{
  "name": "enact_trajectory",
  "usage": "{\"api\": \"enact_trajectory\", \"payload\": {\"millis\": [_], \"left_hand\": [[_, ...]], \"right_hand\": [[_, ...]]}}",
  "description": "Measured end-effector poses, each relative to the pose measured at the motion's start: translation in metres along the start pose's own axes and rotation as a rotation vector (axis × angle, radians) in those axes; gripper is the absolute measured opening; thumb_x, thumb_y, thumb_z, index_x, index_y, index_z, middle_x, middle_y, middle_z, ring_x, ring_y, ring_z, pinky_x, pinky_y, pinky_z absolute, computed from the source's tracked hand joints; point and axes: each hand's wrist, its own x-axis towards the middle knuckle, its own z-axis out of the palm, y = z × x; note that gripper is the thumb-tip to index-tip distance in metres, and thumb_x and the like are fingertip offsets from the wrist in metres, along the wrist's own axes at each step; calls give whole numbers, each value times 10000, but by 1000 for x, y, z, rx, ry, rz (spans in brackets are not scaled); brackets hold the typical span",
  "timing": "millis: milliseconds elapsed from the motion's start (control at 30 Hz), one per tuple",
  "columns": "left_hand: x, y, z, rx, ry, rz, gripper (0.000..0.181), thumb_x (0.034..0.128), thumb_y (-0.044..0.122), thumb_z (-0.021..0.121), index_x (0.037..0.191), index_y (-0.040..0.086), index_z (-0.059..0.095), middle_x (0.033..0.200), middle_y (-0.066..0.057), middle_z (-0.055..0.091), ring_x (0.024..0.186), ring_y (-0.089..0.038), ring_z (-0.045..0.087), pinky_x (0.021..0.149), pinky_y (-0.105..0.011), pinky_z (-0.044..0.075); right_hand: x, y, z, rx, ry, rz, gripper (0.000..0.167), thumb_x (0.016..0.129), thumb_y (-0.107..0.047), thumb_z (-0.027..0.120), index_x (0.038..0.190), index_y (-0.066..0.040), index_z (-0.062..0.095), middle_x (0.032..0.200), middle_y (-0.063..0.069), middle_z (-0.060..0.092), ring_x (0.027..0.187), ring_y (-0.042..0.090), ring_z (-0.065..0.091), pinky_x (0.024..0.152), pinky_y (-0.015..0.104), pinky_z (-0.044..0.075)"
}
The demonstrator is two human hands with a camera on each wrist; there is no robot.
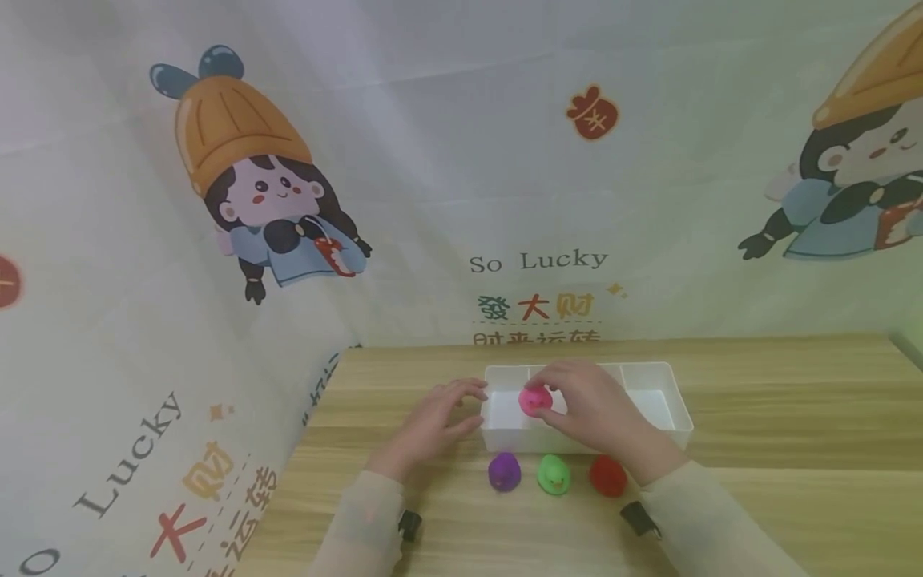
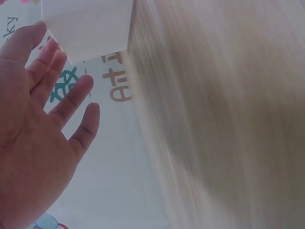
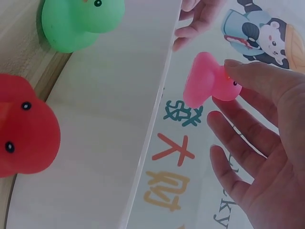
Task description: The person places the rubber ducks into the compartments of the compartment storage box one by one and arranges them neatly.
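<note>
A pink rubber duck point(image 1: 534, 401) is pinched between the thumb and fingers of my right hand point(image 1: 594, 409), above the white divided box point(image 1: 577, 439). The right wrist view shows the duck point(image 3: 204, 81) held by its head, over the box's rim. My left hand point(image 1: 430, 429) is at the box's left end, fingers spread and slightly bent; in the left wrist view the fingertips lie beside the box wall point(image 2: 88, 28), and whether they touch it I cannot tell.
In front of the box, a purple duck point(image 1: 504, 472), a green duck point(image 1: 554, 474) and a red duck point(image 1: 608, 476) stand in a row on the wooden table point(image 1: 779, 417). Behind the table hangs a printed cloth point(image 1: 418, 200).
</note>
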Motion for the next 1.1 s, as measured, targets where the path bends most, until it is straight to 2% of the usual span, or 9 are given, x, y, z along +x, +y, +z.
{"api": "enact_trajectory", "payload": {"millis": [233,533,867,1100], "left_hand": [[2,1,0,-9,20,14,313,853,236,585,1151,176,512,1327,75,386,1047,-242,480,873,-388,381],[1,1,1,-10,12,10,317,860,293,564,1156,196,508,1329,74,382,1052,-239,472,859,-388,398],[1,-1,0,-8,15,-3,324,860,262,573,1168,193,500,1335,83,374,1041,-249,475,845,-395,398],[2,0,1,-25,7,-10,325,860,282,568,1167,199,501,1331,117,365,1041,-248,470,842,-386,401]], "right_hand": [[7,-3,2,-22,-10,7,252,709,-304,731,936,-235,645,868,-136,597,804,65,513,736,274,425],[16,-6,9,-23,-37,47,271,704,-323,730,953,-250,649,879,-156,604,821,49,512,735,242,410],[25,-6,16,-49,-42,72,270,698,-330,732,941,-243,653,892,-137,610,852,57,508,746,254,412],[28,-7,22,-32,-42,25,247,715,-310,721,935,-212,664,898,-99,630,875,115,528,803,339,399]]}}
